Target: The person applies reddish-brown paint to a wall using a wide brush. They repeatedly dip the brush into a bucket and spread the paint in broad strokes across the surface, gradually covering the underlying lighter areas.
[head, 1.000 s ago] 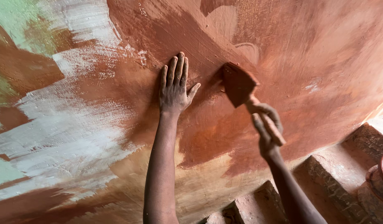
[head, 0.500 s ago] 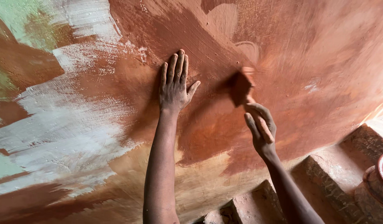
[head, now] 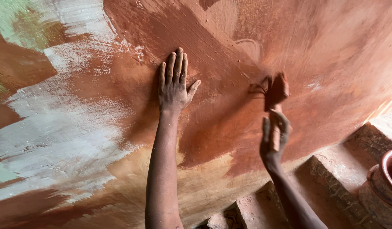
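My left hand [head: 174,87] lies flat, fingers spread, against the red-brown wall [head: 331,51]. My right hand [head: 274,142] grips the handle of a paint-soaked brush [head: 275,90], its head just above those fingers, touching the wall.

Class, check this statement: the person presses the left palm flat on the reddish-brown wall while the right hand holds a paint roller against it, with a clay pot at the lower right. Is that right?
Not quite. The right hand holds a wide paintbrush, not a roller, as the head view shows. The rest stands: the left hand lies flat on the reddish-brown wall, and a clay pot sits at the lower right.
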